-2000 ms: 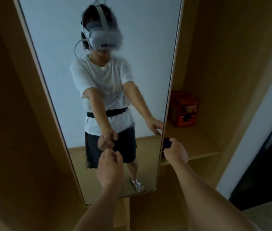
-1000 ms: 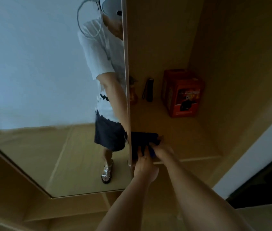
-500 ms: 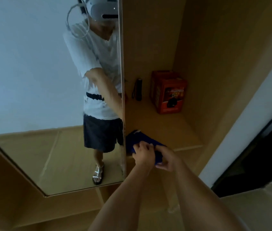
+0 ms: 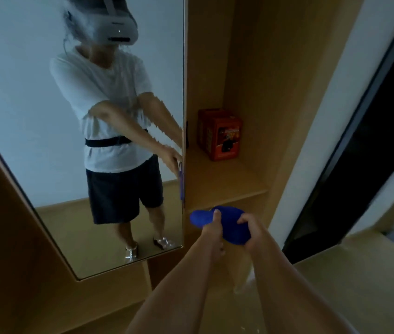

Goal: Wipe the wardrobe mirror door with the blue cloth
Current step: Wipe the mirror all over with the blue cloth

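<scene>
So both hands were gripping the blue cloth (image 4: 229, 225) right in the lower middle of the frame, just below the front edge of the wooden shelf (image 4: 225, 186). The left hand (image 4: 211, 229) was clenched around the cloth's left part, thumb up over the top, with a rounded flap of cloth poking out to the left of it. The right hand (image 4: 251, 231) had its fingers curled over the right side of the bundle, holding it from above. The cloth looked bunched up between them, not spread flat, and it wasn't touching the glass

The mirror door (image 4: 46, 116) filled the left half of the frame, tilted, with its right edge running down just left of the cloth. In it you could see the person's reflection in a white tee, dark shorts and a headset, arms reaching toward the right edge, plus a thin sliver of blue

A red box (image 4: 222, 136) sat at the back of the shelf, well apart from the hands
</scene>
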Demonstrator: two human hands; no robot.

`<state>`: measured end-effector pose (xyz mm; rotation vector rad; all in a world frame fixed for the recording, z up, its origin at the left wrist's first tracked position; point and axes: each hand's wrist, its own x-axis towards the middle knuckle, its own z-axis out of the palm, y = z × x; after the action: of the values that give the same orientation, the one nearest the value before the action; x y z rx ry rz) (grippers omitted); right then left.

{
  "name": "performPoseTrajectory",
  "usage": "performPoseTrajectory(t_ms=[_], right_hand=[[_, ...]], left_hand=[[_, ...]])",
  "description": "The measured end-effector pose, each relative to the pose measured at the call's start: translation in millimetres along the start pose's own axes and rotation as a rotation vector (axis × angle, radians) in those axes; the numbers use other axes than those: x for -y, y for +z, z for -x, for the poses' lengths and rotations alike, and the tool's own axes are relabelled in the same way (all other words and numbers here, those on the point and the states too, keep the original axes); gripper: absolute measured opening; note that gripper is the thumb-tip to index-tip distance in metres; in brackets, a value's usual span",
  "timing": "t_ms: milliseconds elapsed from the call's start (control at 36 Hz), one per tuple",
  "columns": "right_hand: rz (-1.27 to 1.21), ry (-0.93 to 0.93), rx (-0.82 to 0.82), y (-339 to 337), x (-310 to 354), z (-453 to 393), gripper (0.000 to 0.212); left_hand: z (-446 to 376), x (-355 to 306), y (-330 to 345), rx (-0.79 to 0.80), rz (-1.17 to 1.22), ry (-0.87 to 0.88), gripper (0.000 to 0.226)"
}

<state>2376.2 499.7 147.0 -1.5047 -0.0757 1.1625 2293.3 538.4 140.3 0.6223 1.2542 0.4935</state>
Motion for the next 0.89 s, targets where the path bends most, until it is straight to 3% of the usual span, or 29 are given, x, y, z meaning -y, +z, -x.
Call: performPoseTrajectory(t_ms=[56, 139, 250, 389, 556, 722, 889], right_hand=[[0.144, 0.065, 0.083, -10, -4, 13, 0.042], [0.593, 0.136, 0.172, -21, -2, 32, 0.064], [0.890, 0.022, 0.184, -21, 0, 44, 0.071], [0.749, 0.018, 0.254, -15, -11, 41, 0.083], [0.429, 0.080, 0.338, -10, -3, 53, 0.092], [0.374, 0.061, 0.441, 5, 5, 76, 0.097], [0.259, 0.001, 0.600, 36, -1, 103, 0.061]], left_hand=[[6, 8, -6, -0.032, 0.071, 0.035, 0.060], [11, 18, -22, -0.099, 0.140, 0.091, 0.053], [20, 30, -38, -0.123, 0.092, 0.120, 0.053], [52, 32, -39, -0.050, 0.057, 0.193, 0.040], [87, 24, -45, 0.107, 0.076, 0.243, 0.061], [108, 14, -62, 0.198, 0.146, 0.264, 0.052], [120, -3, -89, -0.028, 0.087, 0.468, 0.047]])
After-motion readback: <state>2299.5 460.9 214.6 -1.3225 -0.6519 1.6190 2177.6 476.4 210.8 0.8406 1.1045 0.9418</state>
